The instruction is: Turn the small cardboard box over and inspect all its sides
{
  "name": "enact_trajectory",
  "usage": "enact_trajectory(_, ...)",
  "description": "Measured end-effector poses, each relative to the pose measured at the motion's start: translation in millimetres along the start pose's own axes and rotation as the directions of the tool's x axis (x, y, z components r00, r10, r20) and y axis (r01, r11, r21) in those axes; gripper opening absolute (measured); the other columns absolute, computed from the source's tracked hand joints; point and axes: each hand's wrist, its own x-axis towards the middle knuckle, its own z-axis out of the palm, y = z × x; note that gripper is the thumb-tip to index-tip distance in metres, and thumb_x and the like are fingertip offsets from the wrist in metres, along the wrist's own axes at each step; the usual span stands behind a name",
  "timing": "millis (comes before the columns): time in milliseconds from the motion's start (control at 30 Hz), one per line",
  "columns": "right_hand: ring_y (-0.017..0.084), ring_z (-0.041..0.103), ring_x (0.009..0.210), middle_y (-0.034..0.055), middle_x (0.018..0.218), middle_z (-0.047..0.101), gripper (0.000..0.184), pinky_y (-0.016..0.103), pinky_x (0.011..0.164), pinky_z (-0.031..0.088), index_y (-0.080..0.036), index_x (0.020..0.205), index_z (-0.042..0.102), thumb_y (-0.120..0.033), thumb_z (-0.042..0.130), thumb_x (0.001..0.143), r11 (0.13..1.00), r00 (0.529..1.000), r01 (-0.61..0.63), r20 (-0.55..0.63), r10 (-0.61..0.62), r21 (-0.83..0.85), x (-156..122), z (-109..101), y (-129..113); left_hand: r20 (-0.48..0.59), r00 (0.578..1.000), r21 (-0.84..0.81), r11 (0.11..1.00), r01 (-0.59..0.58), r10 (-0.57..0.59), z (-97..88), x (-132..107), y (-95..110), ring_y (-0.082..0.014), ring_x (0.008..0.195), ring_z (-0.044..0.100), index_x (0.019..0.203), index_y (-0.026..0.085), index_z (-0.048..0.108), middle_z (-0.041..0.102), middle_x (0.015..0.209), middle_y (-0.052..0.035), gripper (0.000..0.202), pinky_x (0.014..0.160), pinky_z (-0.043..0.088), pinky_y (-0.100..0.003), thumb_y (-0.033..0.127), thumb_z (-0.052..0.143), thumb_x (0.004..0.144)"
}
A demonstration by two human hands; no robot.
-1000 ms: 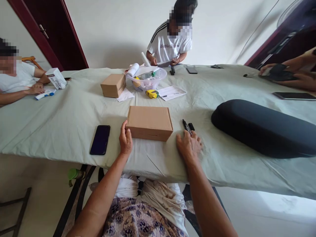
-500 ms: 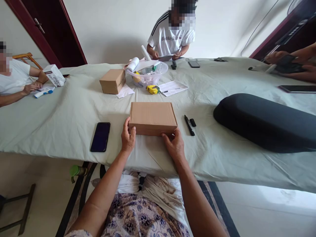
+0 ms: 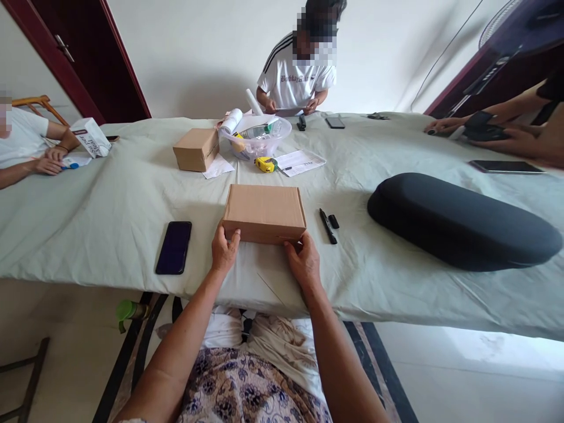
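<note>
A closed brown cardboard box (image 3: 265, 204) is in front of me at the table's near side. My left hand (image 3: 225, 249) grips its near left corner, thumb on the front face and fingers along the side. At the near right corner, my right hand (image 3: 305, 258) holds the box the same way, its fingertips partly hidden. Whether the box's underside touches the cloth I cannot tell. To the right of the box lie a black marker (image 3: 328, 227) and its separate cap (image 3: 333, 221). A dark smartphone (image 3: 173, 248) rests to the left of my left hand.
Beyond the box are a smaller carton (image 3: 196, 150), a plastic basin (image 3: 258, 144) of odds and ends, a yellow tape measure (image 3: 265, 164) and a paper sheet (image 3: 304, 163). A long black padded seat (image 3: 462, 223) lies right. Other people sit at the far side, left and right.
The whole view has shifted slightly, so most things appear a little further left. My hands keep their hold on the box. At right, the other person's hands have moved.
</note>
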Motion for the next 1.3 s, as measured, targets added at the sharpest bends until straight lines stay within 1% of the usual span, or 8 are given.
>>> enact_trajectory(200, 0.026, 0.064, 0.094, 0.0106, 0.109, 0.067, 0.042, 0.046, 0.085, 0.055, -0.021, 0.120, 0.059, -0.038, 0.056, 0.082, 1.000, 1.000, 0.005, -0.012, -0.005, 0.017, -0.4, -0.3, -0.2, 0.056, 0.997, -0.005, 0.999, 0.045, -0.045, -1.1, 2.7, 2.8, -0.0302, 0.100, 0.067, 0.113, 0.018, 0.061, 0.071, 0.104, -0.0118, 0.045, 0.087, 0.054, -0.044, 0.051, 0.068, 0.083)
enact_trajectory(433, 0.025, 0.066, 0.091, 0.0115, 0.110, 0.067, 0.044, 0.046, 0.084, 0.056, -0.020, 0.120, 0.060, -0.037, 0.058, 0.080, 1.000, 1.000, 0.004, -0.020, -0.004, 0.026, 0.4, -1.0, -1.4, 0.053, 0.998, -0.036, 0.998, 0.044, -0.042, -1.3, 2.4, 6.0, -0.0315, 0.112, 0.066, 0.122, 0.017, 0.058, 0.070, 0.115, -0.0147, 0.049, 0.095, 0.052, -0.046, 0.045, 0.067, 0.083)
enact_trajectory(567, 0.025, 0.065, 0.091, 0.0112, 0.110, 0.067, 0.047, 0.046, 0.085, 0.056, -0.020, 0.120, 0.060, -0.046, 0.063, 0.082, 1.000, 1.000, -0.002, -0.024, 0.002, 0.026, -0.3, -2.1, -4.2, 0.059, 0.998, -0.052, 0.998, 0.034, -0.031, -1.1, 3.0, 3.5, -0.0311, 0.114, 0.066, 0.124, 0.017, 0.058, 0.070, 0.119, -0.0150, 0.051, 0.097, 0.052, -0.045, 0.045, 0.068, 0.082)
enact_trajectory(667, 0.026, 0.064, 0.096, 0.0106, 0.109, 0.067, 0.048, 0.045, 0.085, 0.056, -0.021, 0.119, 0.060, -0.052, 0.065, 0.083, 1.000, 1.000, -0.001, -0.016, 0.001, 0.028, -0.8, -2.6, -6.7, 0.056, 0.998, -0.070, 0.997, 0.038, -0.035, -0.5, 3.9, 0.9, -0.0316, 0.117, 0.065, 0.125, 0.017, 0.057, 0.069, 0.120, -0.0160, 0.054, 0.099, 0.052, -0.045, 0.046, 0.069, 0.081)
enact_trajectory(867, 0.026, 0.063, 0.097, 0.0113, 0.110, 0.066, 0.048, 0.046, 0.087, 0.055, -0.020, 0.118, 0.060, -0.055, 0.062, 0.086, 0.999, 1.000, 0.004, -0.029, -0.003, 0.052, -0.5, -3.3, -12.6, 0.061, 0.997, -0.065, 0.997, 0.045, -0.041, -2.2, 4.8, 3.3, -0.0313, 0.118, 0.064, 0.126, 0.016, 0.055, 0.067, 0.122, -0.0169, 0.059, 0.101, 0.051, -0.046, 0.049, 0.070, 0.080)
enact_trajectory(1067, 0.026, 0.063, 0.097, 0.0116, 0.109, 0.066, 0.049, 0.045, 0.085, 0.055, -0.019, 0.115, 0.060, -0.059, 0.060, 0.087, 0.998, 0.999, 0.000, -0.045, 0.002, 0.064, -1.3, -4.9, -19.0, 0.063, 0.998, -0.139, 0.990, 0.037, -0.028, -3.8, 4.1, 11.9, -0.0292, 0.114, 0.064, 0.126, 0.016, 0.050, 0.064, 0.123, -0.0175, 0.070, 0.098, 0.052, -0.043, 0.064, 0.068, 0.079)
enact_trajectory(1167, 0.028, 0.063, 0.105, 0.0138, 0.116, 0.065, 0.059, 0.046, 0.088, 0.055, -0.019, 0.124, 0.056, -0.063, 0.063, 0.084, 0.995, 0.998, 0.000, -0.060, 0.007, 0.103, -3.0, -4.2, -18.9, 0.045, 0.999, -0.166, 0.986, 0.016, -0.008, -3.1, 3.3, 12.2, -0.0301, 0.124, 0.060, 0.135, 0.015, 0.044, 0.058, 0.131, -0.0196, 0.082, 0.105, 0.048, -0.043, 0.069, 0.066, 0.078)
enact_trajectory(1300, 0.032, 0.057, 0.126, 0.0203, 0.144, 0.050, 0.086, 0.050, 0.097, 0.053, -0.022, 0.148, 0.036, -0.066, 0.067, 0.081, 0.994, 0.983, 0.052, -0.180, -0.033, 0.100, -4.7, -3.1, -24.2, -0.032, 0.999, -0.146, 0.988, -0.042, 0.038, -4.0, 2.1, 16.5, -0.0329, 0.139, 0.047, 0.151, 0.017, 0.026, 0.042, 0.149, -0.0232, 0.098, 0.112, 0.043, -0.046, 0.070, 0.066, 0.079)
